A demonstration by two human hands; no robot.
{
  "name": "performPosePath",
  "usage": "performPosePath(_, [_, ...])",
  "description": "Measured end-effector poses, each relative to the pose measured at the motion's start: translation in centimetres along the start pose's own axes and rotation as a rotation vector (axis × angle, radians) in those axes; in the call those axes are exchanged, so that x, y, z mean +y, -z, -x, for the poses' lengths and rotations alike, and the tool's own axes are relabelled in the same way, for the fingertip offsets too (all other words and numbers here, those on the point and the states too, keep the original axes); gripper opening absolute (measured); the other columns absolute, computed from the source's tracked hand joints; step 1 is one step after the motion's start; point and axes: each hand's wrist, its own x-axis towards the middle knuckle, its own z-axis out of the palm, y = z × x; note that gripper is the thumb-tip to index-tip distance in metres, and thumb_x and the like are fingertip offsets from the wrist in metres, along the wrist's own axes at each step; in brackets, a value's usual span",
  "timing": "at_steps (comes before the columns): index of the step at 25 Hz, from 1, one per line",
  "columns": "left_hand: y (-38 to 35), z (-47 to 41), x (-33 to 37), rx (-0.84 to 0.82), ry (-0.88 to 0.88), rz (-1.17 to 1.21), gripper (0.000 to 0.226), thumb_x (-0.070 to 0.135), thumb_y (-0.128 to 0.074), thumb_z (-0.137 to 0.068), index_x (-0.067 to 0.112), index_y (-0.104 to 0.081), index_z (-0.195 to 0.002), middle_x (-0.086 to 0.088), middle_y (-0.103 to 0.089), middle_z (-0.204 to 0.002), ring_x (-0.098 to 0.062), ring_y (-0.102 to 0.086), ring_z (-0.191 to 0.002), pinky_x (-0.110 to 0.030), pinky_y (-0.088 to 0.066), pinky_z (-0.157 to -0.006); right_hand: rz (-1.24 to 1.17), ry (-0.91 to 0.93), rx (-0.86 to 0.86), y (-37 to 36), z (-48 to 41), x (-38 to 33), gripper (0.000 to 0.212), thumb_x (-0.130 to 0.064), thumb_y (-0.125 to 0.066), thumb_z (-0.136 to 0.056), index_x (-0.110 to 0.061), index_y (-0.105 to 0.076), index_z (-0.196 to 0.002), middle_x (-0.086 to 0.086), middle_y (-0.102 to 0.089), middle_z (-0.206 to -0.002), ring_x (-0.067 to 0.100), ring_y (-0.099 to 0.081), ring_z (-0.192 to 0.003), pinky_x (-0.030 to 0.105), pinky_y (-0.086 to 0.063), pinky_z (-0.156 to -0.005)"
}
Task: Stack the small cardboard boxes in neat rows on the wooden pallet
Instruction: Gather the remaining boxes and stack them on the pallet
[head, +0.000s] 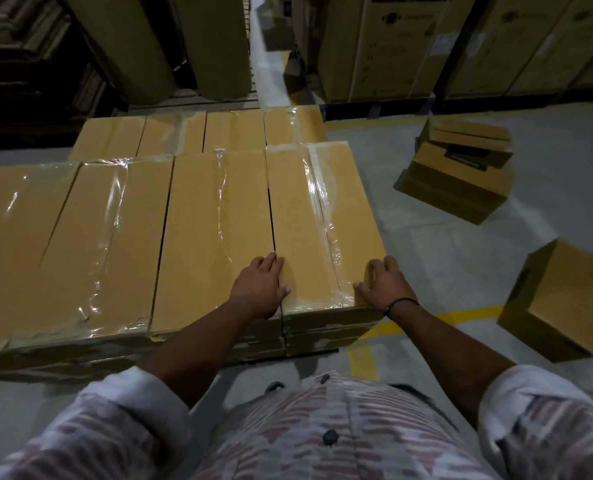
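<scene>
Long taped cardboard boxes lie side by side in a stacked near row, with a lower row (pixel 198 133) behind them. The pallet under them is hidden. The rightmost top box (pixel 319 216) lies flush beside its neighbour (pixel 215 230). My left hand (pixel 258 287) rests flat at the near end of the seam between these two boxes, fingers straight. At the rightmost box's near right corner, my right hand (pixel 383 287) is against the edge, fingers bent over the top.
Loose boxes lie on the grey floor to the right: a tumbled pile (pixel 457 168) further off and one tilted box (pixel 561 303) close by. Yellow floor lines (pixel 361 358) run near my feet. Large cartons (pixel 392 46) and paper rolls (pixel 142 46) stand behind.
</scene>
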Motion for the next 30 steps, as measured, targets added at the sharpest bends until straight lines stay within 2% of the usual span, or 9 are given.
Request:
performPosePath(6, [0.6, -2.5, -1.4, 0.002, 0.003, 0.017, 0.075, 0.053, -0.042, -0.103, 0.012, -0.018, -0.161, -0.005, -0.015, -0.169, -0.029, -0.022, -0.149, -0.044, -0.034, -0.117, 0.022, -0.045, -0.015, 0.4, -1.1, -1.0, 0.066, -0.054, -0.064, -0.09, -0.017, -0.04, -0.139, 0.017, -0.021, -0.153, 0.043, -0.046, -0.126, 0.051, -0.047, -0.102])
performPosePath(9, [1.1, -4.3, -1.7, 0.04, 0.047, 0.045, 0.07, 0.05, -0.047, -0.101, 0.015, -0.026, -0.158, -0.007, -0.028, -0.163, -0.032, -0.034, -0.14, -0.045, -0.041, -0.11, 0.031, -0.016, -0.011, 1.0, -3.1, -1.4, 0.065, -0.054, -0.065, -0.09, -0.016, -0.04, -0.137, 0.019, -0.022, -0.151, 0.045, -0.046, -0.125, 0.051, -0.047, -0.101])
performPosePath(12, [2.3, -6.5, -1.3, 0.035, 0.175, 0.176, 0.066, 0.044, -0.055, -0.099, 0.017, -0.032, -0.155, -0.01, -0.038, -0.152, -0.035, -0.04, -0.133, -0.047, -0.044, -0.106, 0.042, 0.03, -0.023, 2.1, -6.1, -2.2, 0.064, -0.054, -0.065, -0.089, -0.016, -0.04, -0.135, 0.019, -0.022, -0.15, 0.046, -0.045, -0.123, 0.05, -0.047, -0.1])
performPosePath(16, [3.7, -9.2, -0.7, 0.024, 0.344, 0.394, 0.064, 0.037, -0.057, -0.099, 0.016, -0.033, -0.155, -0.015, -0.04, -0.149, -0.037, -0.038, -0.135, -0.048, -0.04, -0.108, 0.046, 0.07, -0.063, 3.9, -9.8, -3.5, 0.063, -0.054, -0.064, -0.09, -0.018, -0.04, -0.136, 0.017, -0.022, -0.15, 0.044, -0.044, -0.125, 0.051, -0.046, -0.101])
performPosePath(20, [4.4, -11.5, -0.4, 0.042, 0.471, 0.523, 0.061, 0.032, -0.06, -0.098, 0.019, -0.037, -0.153, -0.016, -0.047, -0.143, -0.036, -0.046, -0.131, -0.05, -0.046, -0.106, 0.026, 0.108, -0.111, 5.5, -13.7, -4.1, 0.065, -0.053, -0.065, -0.091, -0.019, -0.038, -0.139, 0.016, -0.013, -0.157, 0.044, -0.043, -0.129, 0.05, -0.046, -0.103])
performPosePath(23, [4.5, -12.1, -0.2, 0.135, 0.586, 0.737, 0.048, 0.021, -0.055, -0.097, 0.014, -0.05, -0.145, -0.014, -0.062, -0.132, -0.032, -0.058, -0.121, -0.038, -0.05, -0.098, -0.01, 0.108, -0.138, 5.6, -15.5, -3.9, 0.075, -0.056, -0.068, -0.088, -0.025, -0.031, -0.145, 0.015, -0.007, -0.16, 0.046, -0.047, -0.128, 0.051, -0.048, -0.102])
performPosePath(25, [4.6, -12.1, 0.0, 0.189, 0.67, 0.905, 0.041, 0.015, -0.051, -0.098, 0.01, -0.058, -0.138, -0.013, -0.065, -0.132, -0.029, -0.06, -0.121, -0.026, -0.044, -0.093, -0.017, 0.095, -0.154, 5.4, -16.2, -3.7, 0.088, -0.06, -0.071, -0.083, -0.029, -0.024, -0.151, 0.015, -0.003, -0.163, 0.046, -0.046, -0.131, 0.051, -0.049, -0.103])
performPosePath(27, [4.8, -11.7, 0.4, 0.219, 0.694, 0.949, 0.038, 0.011, -0.051, -0.098, 0.009, -0.062, -0.134, -0.012, -0.065, -0.133, -0.026, -0.059, -0.122, -0.021, -0.039, -0.091, -0.015, 0.108, -0.156, 5.2, -16.3, -3.6, 0.096, -0.065, -0.073, -0.078, -0.031, -0.023, -0.153, 0.015, -0.003, -0.163, 0.046, -0.046, -0.131, 0.051, -0.049, -0.102])
performPosePath(30, [4.6, -11.2, 0.6, 0.239, 0.689, 0.955, 0.038, 0.008, -0.053, -0.097, 0.008, -0.063, -0.133, -0.01, -0.066, -0.131, -0.021, -0.06, -0.115, -0.021, -0.039, -0.089, -0.009, 0.135, -0.158, 5.0, -16.3, -3.5, 0.101, -0.069, -0.073, -0.073, -0.034, -0.022, -0.153, 0.015, -0.003, -0.163, 0.046, -0.046, -0.131, 0.053, -0.049, -0.102])
